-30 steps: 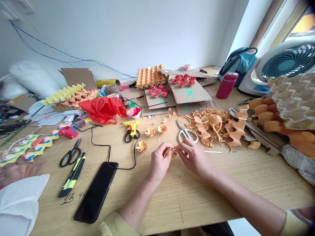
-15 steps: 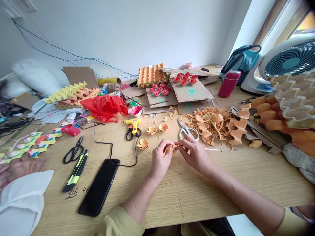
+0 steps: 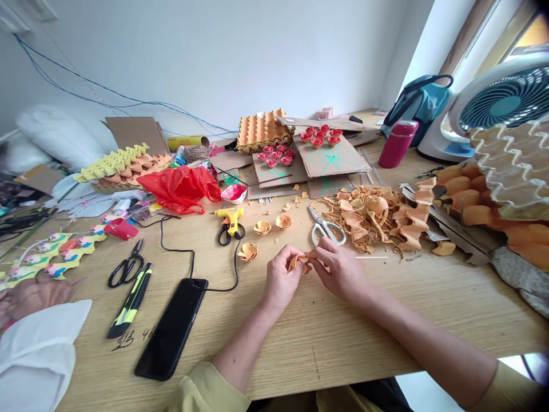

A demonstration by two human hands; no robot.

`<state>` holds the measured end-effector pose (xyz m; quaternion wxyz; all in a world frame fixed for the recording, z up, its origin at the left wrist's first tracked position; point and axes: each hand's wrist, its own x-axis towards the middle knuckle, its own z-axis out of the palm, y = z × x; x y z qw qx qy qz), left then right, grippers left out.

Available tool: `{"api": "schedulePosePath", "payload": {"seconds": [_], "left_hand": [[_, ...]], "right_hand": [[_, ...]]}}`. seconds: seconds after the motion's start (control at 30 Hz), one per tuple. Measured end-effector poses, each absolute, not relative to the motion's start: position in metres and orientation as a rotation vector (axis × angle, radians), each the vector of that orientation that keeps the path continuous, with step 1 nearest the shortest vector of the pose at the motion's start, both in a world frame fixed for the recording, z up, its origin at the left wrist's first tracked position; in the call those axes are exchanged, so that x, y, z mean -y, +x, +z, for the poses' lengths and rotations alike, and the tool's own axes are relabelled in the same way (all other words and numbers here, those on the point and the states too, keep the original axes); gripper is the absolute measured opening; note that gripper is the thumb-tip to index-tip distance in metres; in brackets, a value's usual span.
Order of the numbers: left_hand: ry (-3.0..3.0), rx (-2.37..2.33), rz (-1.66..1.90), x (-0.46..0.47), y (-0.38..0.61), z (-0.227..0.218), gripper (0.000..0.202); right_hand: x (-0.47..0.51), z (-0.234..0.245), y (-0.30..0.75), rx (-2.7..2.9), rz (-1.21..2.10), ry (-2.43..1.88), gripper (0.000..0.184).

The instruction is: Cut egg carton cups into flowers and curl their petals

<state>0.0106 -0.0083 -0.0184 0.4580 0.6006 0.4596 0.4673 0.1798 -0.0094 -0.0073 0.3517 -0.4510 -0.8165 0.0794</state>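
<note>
Between my two hands is a piece of orange egg carton (image 3: 299, 262) cut into a petal shape. My left hand (image 3: 282, 277) pinches it from the left. The fingertips of my right hand (image 3: 341, 269) are closed on its right edge, partly hiding it. To the left of my hands sit three orange egg-carton flowers, the nearest carton flower (image 3: 247, 252) beside my left hand. White-handled scissors (image 3: 326, 229) lie just beyond my right hand, against a heap of torn carton scraps (image 3: 373, 214). A thin white stick (image 3: 372, 257) lies right of my right hand.
A yellow glue gun (image 3: 231, 220), a black phone (image 3: 171, 329), a utility knife (image 3: 130, 302) and black scissors (image 3: 127, 268) lie on the left. Red flowers (image 3: 277, 154) rest on cardboard behind. A pink bottle (image 3: 398, 144) and a fan (image 3: 506, 106) stand right. Another person's sleeve (image 3: 43, 349) shows far left.
The carton piece has turned slightly between my fingers, and more of its petal edge shows. My hands stay in nearly the same place. The view has shifted a little.
</note>
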Motion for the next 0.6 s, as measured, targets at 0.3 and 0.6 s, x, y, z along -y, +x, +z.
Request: {"api": "schedulePosePath", "payload": {"seconds": [0.3, 0.6], "left_hand": [[1.508, -1.185, 1.227, 0.0105, 0.0110, -0.0093, 0.004], [1.578, -1.227, 1.191, 0.0115, 0.0091, -0.0101, 0.006]], "right_hand": [[0.0076, -0.0023, 0.1797, 2.032, 0.444, -1.137, 0.019], [0.0097, -0.0039, 0.1785, 2.086, 0.318, -1.139, 0.018]]}}
